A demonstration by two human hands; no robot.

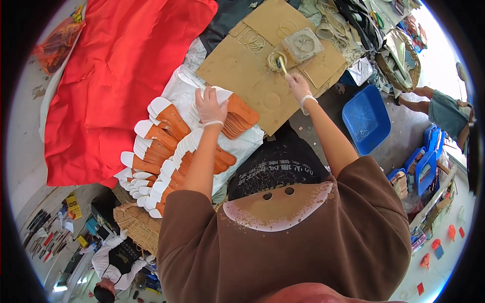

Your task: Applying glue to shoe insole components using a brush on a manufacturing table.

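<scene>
My right hand [300, 87] is closed around the pale handle of a brush [283, 64]. Its dark bristle end is down in a small round pot [274, 61] with a crusted rim. My left hand [208, 106] rests over the white ends of a fanned stack of insoles [239, 117], thumb and fingers bent around the stack. These insoles are orange-brown with white tips. More fanned bundles of the same insoles [171, 121] lie to the left of my left forearm, on a white plastic sheet [181, 83].
Brown cardboard [237, 65] lies under the pot, with a pale square block [303, 44] and several thin rings [252, 41]. Red cloth [121, 86] spreads at left. A blue basin [367, 119] stands at right. Other people [117, 262] are at lower left and far right.
</scene>
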